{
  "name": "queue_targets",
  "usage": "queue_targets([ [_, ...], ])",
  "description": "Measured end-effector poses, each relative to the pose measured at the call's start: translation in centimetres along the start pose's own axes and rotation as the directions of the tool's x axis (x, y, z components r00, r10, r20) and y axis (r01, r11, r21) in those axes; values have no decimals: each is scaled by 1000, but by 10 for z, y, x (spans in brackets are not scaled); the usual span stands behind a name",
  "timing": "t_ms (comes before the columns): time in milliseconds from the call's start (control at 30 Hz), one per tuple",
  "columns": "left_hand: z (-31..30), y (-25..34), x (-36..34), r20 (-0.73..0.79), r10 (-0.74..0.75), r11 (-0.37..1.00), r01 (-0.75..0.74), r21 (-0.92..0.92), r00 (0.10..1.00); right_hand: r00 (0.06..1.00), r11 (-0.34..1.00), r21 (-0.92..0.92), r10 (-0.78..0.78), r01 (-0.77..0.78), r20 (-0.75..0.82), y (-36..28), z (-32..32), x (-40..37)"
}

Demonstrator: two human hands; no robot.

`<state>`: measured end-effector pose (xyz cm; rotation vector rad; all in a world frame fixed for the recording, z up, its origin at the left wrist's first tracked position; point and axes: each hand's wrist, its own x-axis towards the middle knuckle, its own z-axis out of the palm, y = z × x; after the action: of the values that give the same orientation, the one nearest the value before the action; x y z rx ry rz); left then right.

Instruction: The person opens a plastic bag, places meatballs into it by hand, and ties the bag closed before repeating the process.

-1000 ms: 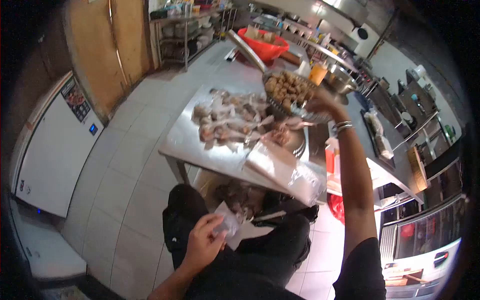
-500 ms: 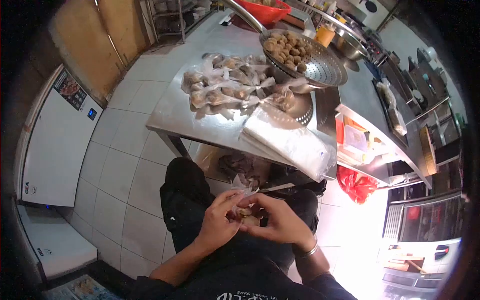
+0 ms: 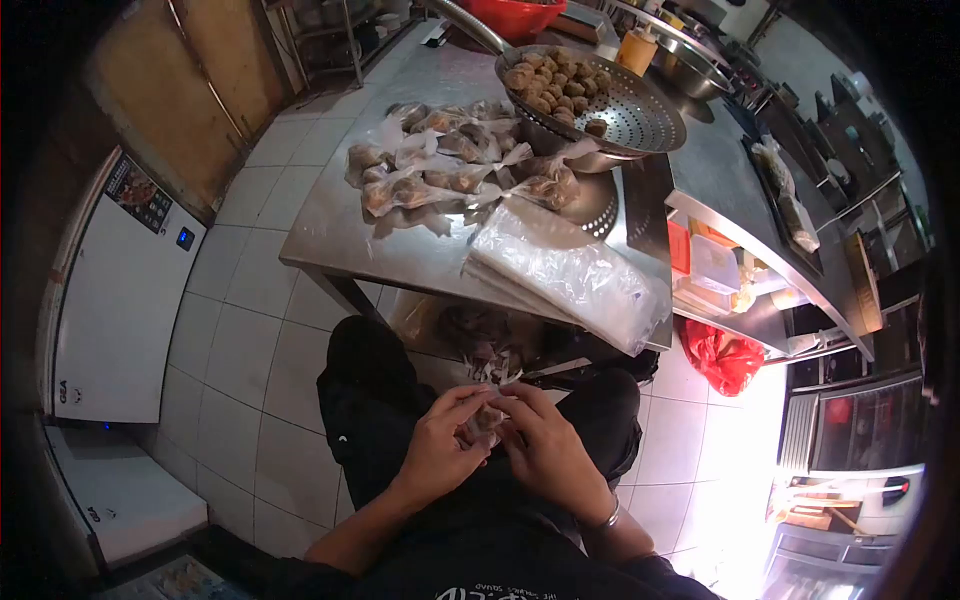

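Above my lap, my left hand (image 3: 443,443) is wrapped round a small clear plastic bag (image 3: 484,422) with brownish balls inside. The fingers of my right hand (image 3: 545,440) pinch the upper part of the same bag, close to my left fingertips. Beyond my knees, several tied bags of balls (image 3: 465,180) lie on the steel table (image 3: 330,228). A stack of flat, empty plastic bags (image 3: 565,270) rests at the table's near right corner. Behind them, a perforated ladle (image 3: 640,118) holds loose brown balls (image 3: 555,85) over a metal bowl.
A red basin (image 3: 515,16) and an orange-yellow container (image 3: 636,50) stand farther back. To the right are a second counter (image 3: 715,150) with shelves beneath and a red plastic bag (image 3: 722,358) below. White freezers (image 3: 120,300) stand at the left.
My right hand's fingers have moved from the bag's side to its upper part and closed in. The view has shifted slightly, so the table appears a little farther left.
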<state>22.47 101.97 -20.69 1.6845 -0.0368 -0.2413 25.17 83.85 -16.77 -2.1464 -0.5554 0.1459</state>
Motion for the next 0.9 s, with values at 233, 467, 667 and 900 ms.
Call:
queue_targets([
  [233,-7,-15,-3,-11,78,992,-76,100,997,956,845,-462,-175,268,235,22,-1,-8],
  [467,-24,3,7,82,391,903,-399,159,917,941,891,-309,-293,333,168,12,-28,-22],
  [667,-8,-34,6,575,366,917,-388,-91,732,775,778,-93,-628,622,-73,22,-17,-30],
  [900,-7,2,1,803,69,985,85,-148,591,763,773,-111,-635,625,-123,26,-26,-33],
])
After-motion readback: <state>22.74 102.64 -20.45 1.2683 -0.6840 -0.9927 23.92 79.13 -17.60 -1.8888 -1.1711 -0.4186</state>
